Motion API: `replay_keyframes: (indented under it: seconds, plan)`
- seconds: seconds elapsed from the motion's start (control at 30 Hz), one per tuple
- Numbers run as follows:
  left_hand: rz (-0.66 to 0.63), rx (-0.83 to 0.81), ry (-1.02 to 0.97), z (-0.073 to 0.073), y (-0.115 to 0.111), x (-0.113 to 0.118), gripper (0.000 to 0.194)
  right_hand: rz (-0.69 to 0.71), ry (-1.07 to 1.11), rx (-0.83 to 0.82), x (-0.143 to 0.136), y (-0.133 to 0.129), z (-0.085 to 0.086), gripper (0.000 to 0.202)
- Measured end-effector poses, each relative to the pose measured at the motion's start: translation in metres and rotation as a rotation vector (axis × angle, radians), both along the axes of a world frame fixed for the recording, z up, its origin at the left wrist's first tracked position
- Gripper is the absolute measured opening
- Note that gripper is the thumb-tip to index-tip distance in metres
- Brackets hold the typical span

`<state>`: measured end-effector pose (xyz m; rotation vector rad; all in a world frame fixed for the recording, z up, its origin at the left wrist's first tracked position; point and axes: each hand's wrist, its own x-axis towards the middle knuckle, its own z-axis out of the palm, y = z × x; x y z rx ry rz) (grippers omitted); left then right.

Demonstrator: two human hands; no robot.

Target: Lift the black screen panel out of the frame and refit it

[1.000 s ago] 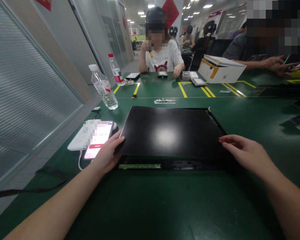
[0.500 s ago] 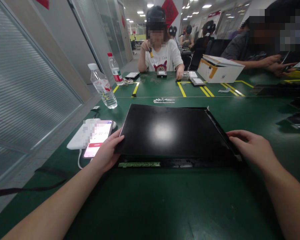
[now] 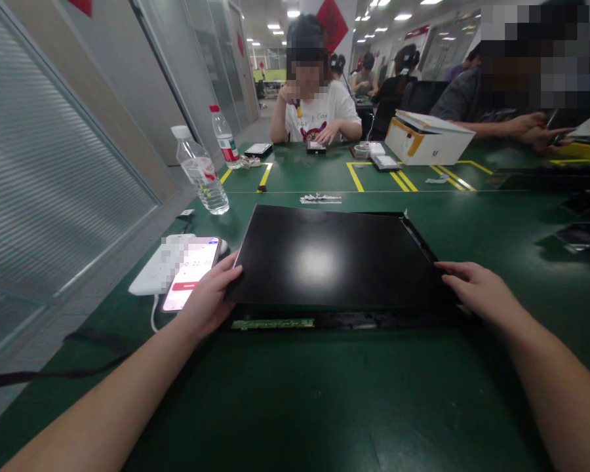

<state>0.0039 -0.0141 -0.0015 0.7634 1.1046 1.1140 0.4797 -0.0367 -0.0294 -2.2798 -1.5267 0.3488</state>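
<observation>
In the head view, a green desk (image 3: 324,393) filled the lower part, its surface slightly glossy and marked at the far side with yellow tape (image 3: 356,177). A flat black panel (image 3: 285,249) lay at the middle, slightly askew over a black frame (image 3: 403,319), whose near edge showed a green circuit strip (image 3: 273,324). The left hand (image 3: 207,295) held the panel's left edge, fingers closed on it, thumb on top. The right hand (image 3: 484,288) was at the right edge of the panel and frame, its fingers a narrow way apart; whether they gripped anything could not be told.

Left of the panel, a lit phone (image 3: 189,282) lay against a white device (image 3: 150,269), partly blurred out. Two clear bottles, one with a white cap (image 3: 204,177) and one with a red cap (image 3: 226,141), stood beyond. White scraps (image 3: 319,198) lay past the panel, and a white box (image 3: 427,147) sat farther right.

Across the desk sat a person in a white shirt (image 3: 322,111), one hand at a small dark device (image 3: 316,148). A ribbed glass partition (image 3: 54,164) ran along the left; a red diamond decoration (image 3: 332,26) hung behind, under ceiling lights (image 3: 294,14).
</observation>
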Motion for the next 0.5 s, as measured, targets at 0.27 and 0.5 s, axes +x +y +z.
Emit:
replay_keyframes:
  seconds: [0.27, 0.5]
  plan:
    - [0.038, -0.044, 0.034, 0.0028, -0.0004, 0.0025, 0.052, 0.029, -0.032, -0.007, 0.0025, 0.0005, -0.0007, 0.038]
    - [-0.005, -0.034, 0.05, 0.0017, -0.0017, 0.0018, 0.05, 0.05, -0.051, 0.034, 0.005, -0.0002, -0.0044, 0.038]
